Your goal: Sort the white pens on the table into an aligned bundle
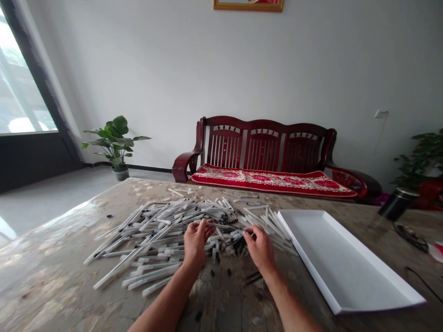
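Observation:
Above a pile of pens, a slim pale pen (224, 226) stretches across the gap between my two hands. The fingers of my left hand (194, 243) are closed in a pinch around its left end. At its dark right end, my right hand (260, 246) is also closed in a pinch; the fingertips hide exactly what they grip there. Many white and clear pens (152, 246) with dark ends lie heaped beyond and to the left of my hands. Small black pen caps (238, 246) are clustered on the table below the held pen.
A shallow white box lid (349, 258) lies to the right of my hands, beside more white pens (277, 226). Farther right are a dark cup (398, 203) and a cable (411, 237). A red wooden bench (263, 143) stands past the marbled table (62, 272).

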